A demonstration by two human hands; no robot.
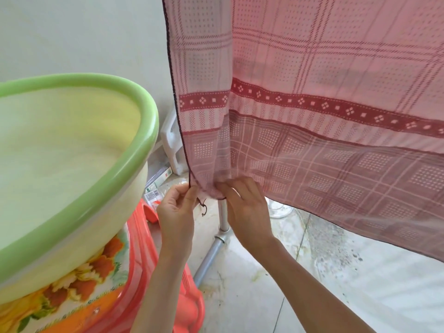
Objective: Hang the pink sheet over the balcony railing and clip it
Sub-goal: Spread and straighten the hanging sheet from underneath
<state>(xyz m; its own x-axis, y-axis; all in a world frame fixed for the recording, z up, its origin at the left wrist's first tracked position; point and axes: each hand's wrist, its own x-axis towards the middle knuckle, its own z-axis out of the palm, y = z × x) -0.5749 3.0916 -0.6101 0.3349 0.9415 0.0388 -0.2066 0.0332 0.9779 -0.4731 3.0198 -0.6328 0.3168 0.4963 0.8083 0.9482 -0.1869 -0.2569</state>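
The pink sheet [324,97], thin and checked with a dark red patterned band, hangs down from above and fills the upper right of the head view. Its top and whatever bears it lie out of frame. My left hand [176,207] pinches the sheet's dark-stitched left edge at the bottom corner, where a loose thread dangles. My right hand [245,205] grips the bunched lower hem just beside it, in front of a grey metal pole [223,217]. No clip is visible.
A large green-rimmed yellow basin [72,164] sits on an orange plastic stool [153,272] with a flower print, close at my left. The metal pole's base tube [209,258] slants across the stained concrete floor [312,284]. Small boxes and white foam lie by the wall.
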